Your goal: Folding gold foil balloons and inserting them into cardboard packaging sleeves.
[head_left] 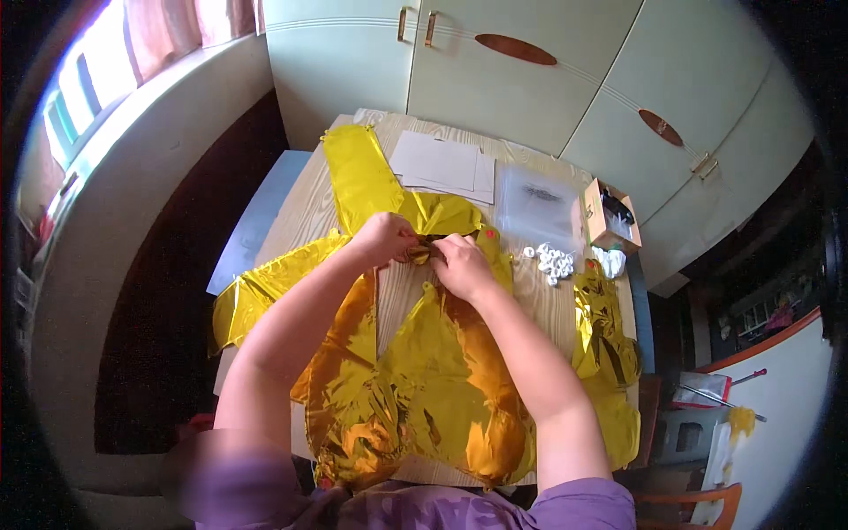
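Observation:
Flat, shiny gold foil balloons lie spread over the wood-grain table (300, 212). My left hand (386, 238) and my right hand (464, 268) meet above the middle of the table. Between their fingertips is a small crumpled end of gold foil balloon (419, 254), pinched from both sides. My fingers partly hide it. Nearer my body, a large creased gold balloon piece (424, 371) hangs toward the front edge. Another foil piece (358, 181) stretches away at the far left, and one with a seamed edge (278, 287) reaches out under my left forearm.
White sheets (442, 163) lie at the back beside clear plastic bags (534, 212). At the back right are an open wooden box (601, 221) with dark things inside and a heap of small white rolls (555, 263). More crumpled gold foil (601, 322) covers the right side. Cabinets (353, 71) stand behind.

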{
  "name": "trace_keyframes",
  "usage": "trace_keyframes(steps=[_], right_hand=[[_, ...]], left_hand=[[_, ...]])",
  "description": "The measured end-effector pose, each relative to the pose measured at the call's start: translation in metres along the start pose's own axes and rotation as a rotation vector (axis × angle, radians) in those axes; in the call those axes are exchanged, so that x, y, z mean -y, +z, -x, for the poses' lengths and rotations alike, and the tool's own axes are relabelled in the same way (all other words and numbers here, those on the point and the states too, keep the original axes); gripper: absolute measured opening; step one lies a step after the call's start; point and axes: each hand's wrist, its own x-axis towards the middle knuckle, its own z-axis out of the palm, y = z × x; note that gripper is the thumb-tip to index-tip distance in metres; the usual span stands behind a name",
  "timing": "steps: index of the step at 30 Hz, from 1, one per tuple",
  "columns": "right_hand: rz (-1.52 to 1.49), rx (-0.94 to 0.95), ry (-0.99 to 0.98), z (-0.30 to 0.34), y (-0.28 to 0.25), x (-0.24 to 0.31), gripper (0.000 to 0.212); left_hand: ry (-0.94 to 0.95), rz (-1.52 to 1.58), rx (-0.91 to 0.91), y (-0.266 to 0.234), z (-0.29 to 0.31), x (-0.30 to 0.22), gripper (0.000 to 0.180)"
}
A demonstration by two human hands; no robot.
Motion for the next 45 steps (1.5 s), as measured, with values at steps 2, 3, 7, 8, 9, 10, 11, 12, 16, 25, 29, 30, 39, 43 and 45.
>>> trace_keyframes(steps=[2,3,7,8,9,10,11,12,16,25,29,30,39,43,45], right_hand=[[-0.054,-0.034,0.014,-0.007,0.003,0.004,0.035],[-0.086,-0.051,0.022,-0.009,0.005,0.008,0.034],[-0.078,-0.083,-0.017,-0.01,0.009,0.012,0.029],[-0.086,-0.083,-0.007,-0.01,0.011,0.01,0.028],[-0.094,-0.074,0.003,-0.008,0.012,0.011,0.027],[-0.102,-0.066,0.012,-0.008,0.012,0.012,0.026],[-0.103,-0.023,0.023,-0.011,0.011,0.01,0.03],[-0.162,-0.023,0.047,-0.012,0.012,0.01,0.032],[-0.384,-0.051,0.113,-0.021,0.019,0.009,0.044],[-0.69,0.069,0.185,-0.031,0.043,-0.027,0.056],[-0.69,-0.01,0.243,-0.024,0.025,-0.011,0.06],[-0.688,-0.047,0.253,-0.023,0.024,-0.011,0.062],[0.053,-0.284,0.234,-0.026,0.019,0.011,0.054],[0.21,-0.247,0.091,-0.027,0.022,0.012,0.035],[0.212,-0.237,0.018,-0.028,0.022,0.011,0.032]], left_hand=[[0.027,-0.037,-0.064,-0.009,-0.007,0.005,0.027],[-0.053,0.048,-0.046,-0.018,-0.003,-0.001,0.028],[-0.049,0.327,-0.077,-0.024,-0.006,0.013,0.025],[-0.004,0.338,-0.102,-0.023,-0.005,0.013,0.025],[0.032,0.261,-0.176,-0.019,-0.002,0.009,0.022],[0.07,0.183,-0.25,-0.015,0.001,0.005,0.02],[0.107,0.105,-0.324,-0.01,0.003,0.0,0.018],[0.143,0.026,-0.402,-0.006,0.007,-0.003,0.017],[0.622,-0.166,-0.101,-0.007,0.009,0.017,0.018],[0.43,-0.05,0.026,-0.003,0.006,0.012,0.014],[0.082,0.095,-0.006,-0.012,-0.006,0.016,0.019],[0.002,0.119,-0.012,-0.014,-0.009,0.012,0.021],[0.032,0.157,-0.213,-0.019,-0.007,-0.005,0.043],[0.437,-0.237,-0.407,0.0,-0.01,0.022,0.041],[0.319,-0.314,-0.38,-0.004,-0.019,0.032,0.027]])
